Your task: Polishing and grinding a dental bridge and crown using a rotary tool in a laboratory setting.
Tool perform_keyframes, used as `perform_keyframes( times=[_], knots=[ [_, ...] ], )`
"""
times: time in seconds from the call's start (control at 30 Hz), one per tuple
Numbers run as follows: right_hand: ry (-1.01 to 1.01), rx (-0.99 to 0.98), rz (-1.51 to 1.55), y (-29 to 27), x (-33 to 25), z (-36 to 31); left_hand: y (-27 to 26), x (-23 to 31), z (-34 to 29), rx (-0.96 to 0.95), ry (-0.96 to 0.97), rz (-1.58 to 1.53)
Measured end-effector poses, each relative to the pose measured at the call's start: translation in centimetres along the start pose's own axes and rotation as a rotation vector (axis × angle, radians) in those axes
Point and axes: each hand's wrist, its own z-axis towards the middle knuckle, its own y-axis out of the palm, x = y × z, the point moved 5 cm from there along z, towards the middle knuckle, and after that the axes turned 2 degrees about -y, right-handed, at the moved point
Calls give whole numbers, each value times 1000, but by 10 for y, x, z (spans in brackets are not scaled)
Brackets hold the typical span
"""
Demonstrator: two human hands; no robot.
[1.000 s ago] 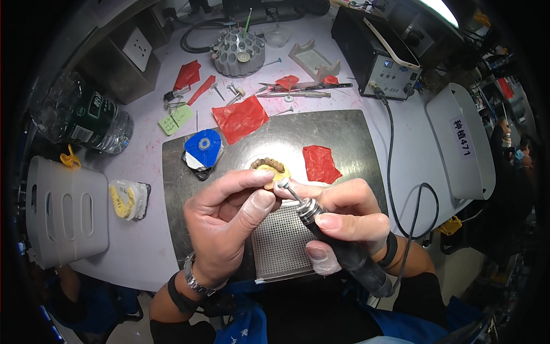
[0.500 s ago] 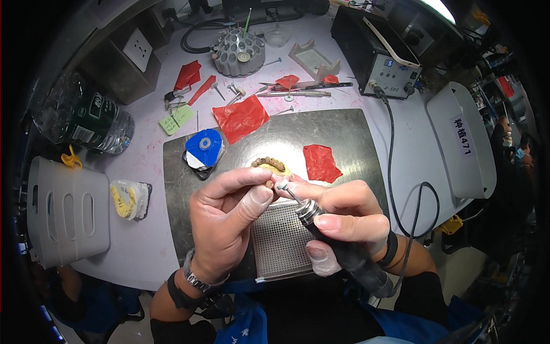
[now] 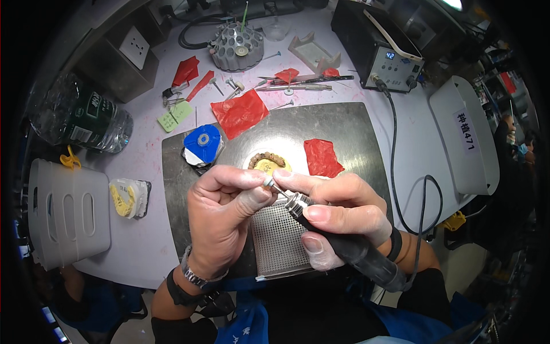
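Observation:
My left hand (image 3: 226, 203) is closed in a pinch on a small brownish tooth-like piece, now mostly hidden by the fingertips. My right hand (image 3: 349, 215) is wrapped round a black rotary handpiece (image 3: 361, 255), its metal collar pointing up and left. The pale tip of its bit (image 3: 268, 181) reaches the left fingertips; whether it touches the piece I cannot tell. White powder coats the fingers of both hands. Just beyond them, a yellow dental model (image 3: 265, 167) with an arc of brownish teeth (image 3: 260, 156) lies on the dark metal plate (image 3: 355, 123).
Below my hands is a perforated metal grate (image 3: 278, 241). Red sheets (image 3: 240, 114) and a blue-topped dental model (image 3: 203, 143) lie around. A cable runs from the control box (image 3: 389, 66) at far right. White bins (image 3: 464, 137) flank the table; a bur holder (image 3: 235, 51) stands behind.
The handpiece has moved left, bringing the bit's tip to the left fingertips. More of the yellow model shows. The control box's lit display has changed.

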Motion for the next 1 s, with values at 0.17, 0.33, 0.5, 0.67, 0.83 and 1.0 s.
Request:
perform_keyframes(
  times=[0.17,0.33,0.5,0.67,0.83,1.0],
  knots=[
    [7,34,-30,0,-2,1,1,1,0,20,-14,-14],
    [42,71,3,-1,-4,3,0,0,-1,3,-20,-14],
    [-11,-13,-6,1,-5,3,-2,0,-1,22,-51,-21],
    [-6,-34,-35,0,-7,5,-1,-1,0,15,-52,-23],
    [12,-33,-30,1,-7,4,-1,-1,-1,18,-54,-36],
    [-9,5,-27,1,-7,4,-1,0,-1,23,-57,-38]
  ],
)
